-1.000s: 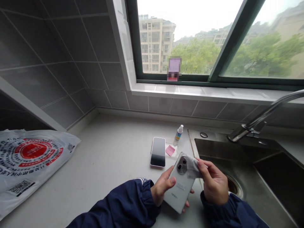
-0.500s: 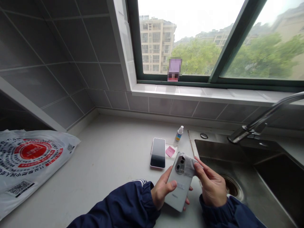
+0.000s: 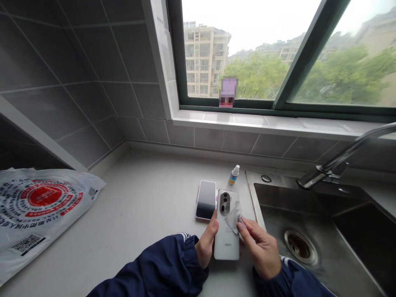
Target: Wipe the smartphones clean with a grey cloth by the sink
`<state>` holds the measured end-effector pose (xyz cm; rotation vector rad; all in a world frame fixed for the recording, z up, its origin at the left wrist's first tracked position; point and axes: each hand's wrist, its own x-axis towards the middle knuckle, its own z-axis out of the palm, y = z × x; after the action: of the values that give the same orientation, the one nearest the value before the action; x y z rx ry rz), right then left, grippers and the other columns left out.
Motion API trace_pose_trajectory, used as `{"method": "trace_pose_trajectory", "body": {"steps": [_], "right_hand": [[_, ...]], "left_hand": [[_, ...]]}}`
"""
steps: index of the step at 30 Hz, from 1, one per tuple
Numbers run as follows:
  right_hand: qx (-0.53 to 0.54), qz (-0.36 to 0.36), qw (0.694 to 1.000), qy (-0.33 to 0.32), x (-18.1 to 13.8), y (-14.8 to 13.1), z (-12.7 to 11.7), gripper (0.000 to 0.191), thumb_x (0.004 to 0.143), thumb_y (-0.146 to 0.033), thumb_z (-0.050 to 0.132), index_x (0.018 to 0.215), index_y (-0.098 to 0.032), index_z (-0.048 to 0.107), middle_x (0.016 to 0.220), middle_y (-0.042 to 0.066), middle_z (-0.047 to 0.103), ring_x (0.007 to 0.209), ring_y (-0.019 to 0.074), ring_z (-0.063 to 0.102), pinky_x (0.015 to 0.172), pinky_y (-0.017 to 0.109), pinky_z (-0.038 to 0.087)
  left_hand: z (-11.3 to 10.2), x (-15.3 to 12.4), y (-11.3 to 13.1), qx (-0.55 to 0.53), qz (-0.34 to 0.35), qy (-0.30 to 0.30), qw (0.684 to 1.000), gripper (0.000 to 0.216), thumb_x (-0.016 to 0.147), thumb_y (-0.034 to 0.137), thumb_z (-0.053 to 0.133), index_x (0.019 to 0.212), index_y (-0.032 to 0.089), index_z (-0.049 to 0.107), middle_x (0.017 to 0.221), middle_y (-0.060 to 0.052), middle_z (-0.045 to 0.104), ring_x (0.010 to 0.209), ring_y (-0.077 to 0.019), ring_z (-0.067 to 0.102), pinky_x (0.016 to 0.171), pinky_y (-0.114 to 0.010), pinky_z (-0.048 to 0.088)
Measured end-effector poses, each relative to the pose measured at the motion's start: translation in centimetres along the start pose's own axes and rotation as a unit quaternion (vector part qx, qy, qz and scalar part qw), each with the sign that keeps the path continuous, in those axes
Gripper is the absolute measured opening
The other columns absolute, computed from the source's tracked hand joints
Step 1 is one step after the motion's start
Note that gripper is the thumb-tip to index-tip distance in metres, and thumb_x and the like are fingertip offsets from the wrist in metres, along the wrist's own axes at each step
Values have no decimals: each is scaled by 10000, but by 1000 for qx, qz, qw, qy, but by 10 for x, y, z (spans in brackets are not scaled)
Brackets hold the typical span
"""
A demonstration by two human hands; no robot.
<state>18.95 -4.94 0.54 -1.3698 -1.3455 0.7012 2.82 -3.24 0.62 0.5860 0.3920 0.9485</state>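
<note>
A white smartphone (image 3: 225, 250), its back and round-lensed camera block facing up, is held by my left hand (image 3: 206, 243) along its left edge. My right hand (image 3: 259, 246) pinches a small grey cleaning cloth (image 3: 232, 220), which lies crumpled over the phone's back just below the cameras. Behind the left hand, a second smartphone (image 3: 206, 200) rests on the counter with its dark screen up. A little spray bottle (image 3: 234, 175) with a white cap stands farther back. The held phone largely covers a pink piece beside the second phone.
To the right is a steel sink (image 3: 278, 214) with a drain (image 3: 300, 246) and a chrome faucet (image 3: 324, 167). A printed plastic bag (image 3: 77, 202) lies on the white counter (image 3: 139, 198) at the left. A window sill (image 3: 247, 119) runs along the back.
My left hand has turned the phone more upright and lifted its top over the pink piece. The right hand has moved left and down with the cloth, off the camera lenses.
</note>
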Motion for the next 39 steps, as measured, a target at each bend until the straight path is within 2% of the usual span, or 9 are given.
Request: {"method": "trace_pose_trajectory", "body": {"steps": [3, 8, 14, 22, 26, 31, 33, 36, 39], "right_hand": [[-23, -37, 999, -9, 3, 2, -2, 252, 838, -327, 670, 1064, -239, 738, 1135, 87, 693, 1037, 271, 654, 965, 444, 514], [-150, -211, 966, -28, 6, -1, -4, 324, 872, -207, 593, 1179, -267, 680, 1382, 80, 528, 1265, 311, 491, 1037, 509, 431], [-184, -258, 946, -69, 3, -12, -2, 382, 873, -157, 561, 1244, -216, 628, 1532, 86, 315, 1415, 365, 255, 1097, 568, 337], [-87, -279, 951, -99, -3, -26, -2, 387, 857, -65, 556, 1202, -222, 634, 1386, 92, 520, 1323, 293, 442, 1059, 480, 434], [-68, -271, 952, -127, -6, -30, -5, 428, 865, -90, 544, 1275, -210, 578, 1385, 99, 527, 1340, 289, 423, 1069, 478, 423], [-39, -286, 940, -183, -6, -32, -9, 533, 878, -251, 558, 1394, -166, 459, 1443, 133, 458, 1371, 320, 369, 1089, 504, 381], [-25, -305, 934, -182, -6, -34, -9, 579, 862, -280, 589, 1409, -161, 441, 1424, 145, 478, 1349, 323, 404, 1078, 494, 396], [-12, -316, 936, -158, -8, -39, -7, 566, 827, -143, 604, 1378, -182, 482, 1344, 136, 563, 1280, 294, 501, 1033, 444, 457], [21, -271, 955, -116, -11, -42, -8, 497, 819, -54, 566, 1288, -220, 580, 1237, 103, 646, 1186, 266, 588, 957, 394, 516]], "left_hand": [[-1, 2, -1, -41, -12, 1, 999, 558, 934, 448, 397, 1442, 243, 291, 1238, -152, 602, 914, -272, 676, 726, -403, 545], [4, 6, 3, -80, -35, -31, 996, 599, 912, 469, 435, 1450, 231, 324, 1291, -151, 580, 1036, -313, 639, 864, -480, 502], [8, 9, 9, -69, 45, -18, 996, 542, 937, 332, 439, 1456, 219, 330, 1323, -119, 571, 1230, -272, 529, 1070, -437, 358], [7, 7, 16, -57, 26, -16, 998, 689, 896, 321, 523, 1493, 304, 179, 1427, -105, 471, 1261, -286, 500, 1074, -470, 357], [4, 7, 16, -46, -7, -3, 999, 622, 872, 372, 562, 1437, 237, 343, 1359, -122, 534, 1265, -311, 494, 1044, -458, 398], [0, 5, 14, -28, -47, 25, 998, 470, 807, 475, 627, 1212, 240, 596, 1224, -68, 618, 1168, -328, 565, 899, -422, 497], [-3, 3, 13, -34, -64, 20, 997, 505, 774, 499, 663, 1212, 257, 595, 1179, -61, 634, 1082, -292, 613, 875, -406, 510], [-9, 3, 13, -56, -86, 23, 994, 583, 726, 519, 710, 1249, 312, 556, 1031, -28, 669, 903, -206, 656, 825, -366, 528], [-13, 6, 14, -54, -71, 45, 995, 448, 755, 497, 695, 1160, 334, 596, 940, 7, 673, 828, -171, 655, 767, -328, 535]]}}
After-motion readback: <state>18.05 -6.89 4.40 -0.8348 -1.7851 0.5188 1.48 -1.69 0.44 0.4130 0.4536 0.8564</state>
